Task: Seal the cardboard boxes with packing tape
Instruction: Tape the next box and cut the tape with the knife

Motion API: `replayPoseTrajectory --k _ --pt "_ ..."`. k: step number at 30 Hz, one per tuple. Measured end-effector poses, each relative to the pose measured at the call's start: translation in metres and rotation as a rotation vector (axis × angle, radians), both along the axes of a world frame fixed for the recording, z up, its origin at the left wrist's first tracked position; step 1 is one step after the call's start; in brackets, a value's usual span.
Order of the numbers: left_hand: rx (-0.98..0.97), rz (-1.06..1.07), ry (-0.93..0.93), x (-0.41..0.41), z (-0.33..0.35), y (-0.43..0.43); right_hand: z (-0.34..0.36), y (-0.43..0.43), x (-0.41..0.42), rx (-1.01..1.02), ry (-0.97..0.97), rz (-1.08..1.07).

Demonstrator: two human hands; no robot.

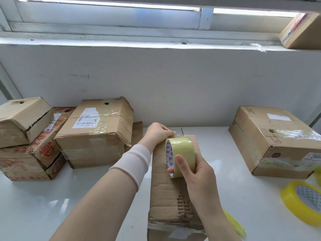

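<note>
- I see the cardboard box [166, 197] lying lengthwise on the white worktop [86, 197], running straight away from the camera, its top creased and torn near the close end
- The tape roll [181, 153] stands on its edge on top of that box, near the far end, just beside the left hand [157, 132]
- A short clear strip seems to run from the roll to the box's far edge under the left fingers, though I cannot make it out sharply
- The left hand sits at the far end of the box, fingers curled over its top edge and gripping it, wrist bent, with a pale sleeve [133, 162] on the forearm
- The left arm reaches in from the lower left, crossing diagonally to the box
- The right hand [196, 173] grasps the roll: the thumb lies flat on the outer tape, and a fingertip shows through the core on the left side
- The right forearm rises from the bottom edge, lying over the near half of the box
- Off to the left, well apart, I see a labelled carton [97, 133] and a red-printed carton [34, 153] with a smaller one [24, 117] on top
- To the right stands another taped carton [271, 136], and a yellow roll [302, 202] lies flat near the edge
</note>
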State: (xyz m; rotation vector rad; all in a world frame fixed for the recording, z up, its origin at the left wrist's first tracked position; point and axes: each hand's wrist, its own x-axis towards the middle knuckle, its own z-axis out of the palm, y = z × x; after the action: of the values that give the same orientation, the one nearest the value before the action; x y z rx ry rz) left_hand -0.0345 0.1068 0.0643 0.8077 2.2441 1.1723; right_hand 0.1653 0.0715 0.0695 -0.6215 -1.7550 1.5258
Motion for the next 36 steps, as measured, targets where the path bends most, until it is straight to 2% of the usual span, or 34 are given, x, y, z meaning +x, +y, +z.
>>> replayPoseTrajectory --k 5,10,12,14,16,19,25,30,36 --pt "-0.113 -0.012 -0.010 -0.003 -0.004 0.003 -0.002 -0.001 0.000 -0.007 0.018 -0.011" --pt "-0.141 -0.041 0.006 -0.006 0.000 0.004 -0.003 -0.001 0.000 0.000 0.007 -0.002" --pt "-0.110 -0.004 0.153 -0.005 -0.004 0.006 -0.003 -0.001 0.000 0.009 -0.002 -0.002" --pt "0.014 -0.005 0.347 -0.003 -0.004 0.006 -0.004 -0.001 0.001 0.015 -0.005 0.000" --pt "0.160 -0.068 0.410 0.000 0.000 0.001 -0.005 -0.001 0.002 0.026 -0.001 0.000" --pt "0.112 -0.201 0.308 0.004 0.002 -0.006 -0.005 -0.002 0.001 0.026 0.007 -0.003" --pt "0.106 -0.143 0.110 0.003 -0.007 -0.009 -0.003 -0.001 0.000 0.038 0.014 0.013" --pt "0.095 -0.016 0.108 -0.007 -0.011 -0.019 0.000 0.009 -0.004 0.073 -0.026 0.092" --pt "0.104 0.138 0.114 -0.013 -0.017 -0.032 0.007 0.019 0.000 0.064 -0.136 0.312"
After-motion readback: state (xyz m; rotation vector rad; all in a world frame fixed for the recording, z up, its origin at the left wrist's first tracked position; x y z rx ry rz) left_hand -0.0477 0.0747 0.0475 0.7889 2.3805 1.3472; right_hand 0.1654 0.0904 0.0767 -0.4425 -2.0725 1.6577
